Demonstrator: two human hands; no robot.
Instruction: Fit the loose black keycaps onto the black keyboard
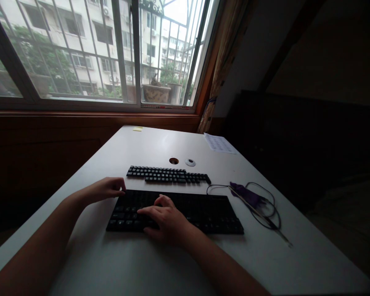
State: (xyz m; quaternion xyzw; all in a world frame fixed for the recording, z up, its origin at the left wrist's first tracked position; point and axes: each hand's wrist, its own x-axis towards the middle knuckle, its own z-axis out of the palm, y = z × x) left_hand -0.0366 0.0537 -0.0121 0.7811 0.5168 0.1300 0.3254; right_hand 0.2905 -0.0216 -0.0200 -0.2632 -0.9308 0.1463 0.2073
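Note:
A black keyboard (209,211) lies on the white desk (148,263) in front of me. My left hand (106,188) grips the keyboard's far left corner, thumb and fingers pinched on the edge. My right hand (166,220) rests on the keys left of the middle, fingers stretched to the left and pressing on a key; whether it pinches a keycap I cannot tell. Behind the keyboard lies a row of loose black keycaps (168,174), laid out in keyboard order.
To the right lie a purple tool (246,194), a thin metal rod (265,220) and a looped black cable (267,205). Farther back are a cable hole (174,160), its round cap (190,162), a printed sheet (219,144) and a yellow note (137,128). A barred window stands beyond.

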